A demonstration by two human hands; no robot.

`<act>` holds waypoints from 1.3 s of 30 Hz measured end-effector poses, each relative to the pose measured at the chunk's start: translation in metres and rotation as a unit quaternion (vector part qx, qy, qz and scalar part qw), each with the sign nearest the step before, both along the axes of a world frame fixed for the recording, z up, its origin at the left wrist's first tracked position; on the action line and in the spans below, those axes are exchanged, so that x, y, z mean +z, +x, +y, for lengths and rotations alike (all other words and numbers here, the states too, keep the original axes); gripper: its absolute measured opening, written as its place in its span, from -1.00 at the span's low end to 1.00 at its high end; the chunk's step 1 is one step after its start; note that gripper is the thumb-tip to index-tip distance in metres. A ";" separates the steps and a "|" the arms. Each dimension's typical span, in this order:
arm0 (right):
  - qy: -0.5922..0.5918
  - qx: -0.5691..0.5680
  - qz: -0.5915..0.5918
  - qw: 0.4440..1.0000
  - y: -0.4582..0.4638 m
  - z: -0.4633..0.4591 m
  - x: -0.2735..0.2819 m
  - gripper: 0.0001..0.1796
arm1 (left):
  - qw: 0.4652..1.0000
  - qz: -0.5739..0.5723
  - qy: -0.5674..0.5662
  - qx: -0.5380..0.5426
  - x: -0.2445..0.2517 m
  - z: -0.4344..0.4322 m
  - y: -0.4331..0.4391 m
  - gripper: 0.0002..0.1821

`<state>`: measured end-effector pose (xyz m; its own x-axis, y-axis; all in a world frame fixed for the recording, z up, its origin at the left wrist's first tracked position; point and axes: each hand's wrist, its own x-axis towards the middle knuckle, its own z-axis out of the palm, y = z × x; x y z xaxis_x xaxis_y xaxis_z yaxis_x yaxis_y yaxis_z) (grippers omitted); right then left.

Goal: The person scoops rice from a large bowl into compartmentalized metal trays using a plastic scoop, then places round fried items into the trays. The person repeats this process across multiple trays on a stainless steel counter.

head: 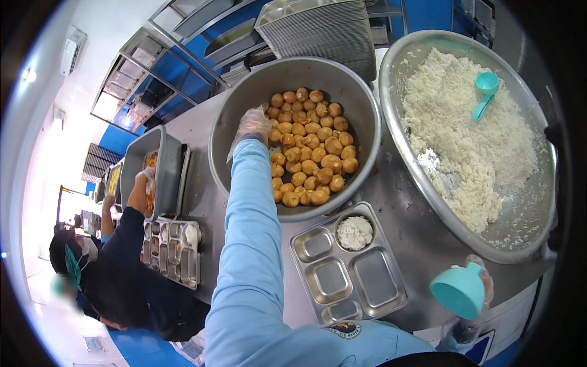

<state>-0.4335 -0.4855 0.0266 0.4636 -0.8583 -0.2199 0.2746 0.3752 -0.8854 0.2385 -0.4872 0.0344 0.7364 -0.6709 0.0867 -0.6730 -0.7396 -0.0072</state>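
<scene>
My left hand [253, 126], in a clear plastic glove, reaches into a round grey metal basin [293, 64]. Its fingertips are at the left edge of a layer of brown-glazed boiled eggs [316, 151]; whether they grip one is hidden. At lower right, my gloved right hand [487, 285] holds a turquoise plastic scoop [458, 290], its bowl tipped and its inside facing me. Between my arms lies a steel compartment tray [343, 261]. White rice [355, 232] fills its round compartment, while the other compartments are bare.
A large metal basin [398, 105] of cooked rice [472, 137] stands at right, a second turquoise scoop [485, 94] on the rice. Stacked steel trays [321, 32] rise behind. At left, a co-worker [133, 275] reaches into a grey tub [163, 174] beside filled compartment trays [176, 252].
</scene>
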 end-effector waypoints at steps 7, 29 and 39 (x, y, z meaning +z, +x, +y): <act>0.129 -0.061 -0.179 0.974 -0.003 -0.021 -0.024 -0.52 | 0.994 -0.010 0.112 -0.001 -0.023 -0.014 0.023 -0.63; 0.097 -0.177 -0.087 0.976 -0.027 -0.042 -0.074 -0.57 | 0.564 0.648 -0.481 0.173 0.003 0.029 0.039 -0.63; 0.113 -0.087 -0.096 0.985 -0.030 -0.063 -0.058 -0.54 | 0.871 -0.030 0.354 -0.340 -0.050 0.028 0.061 -0.70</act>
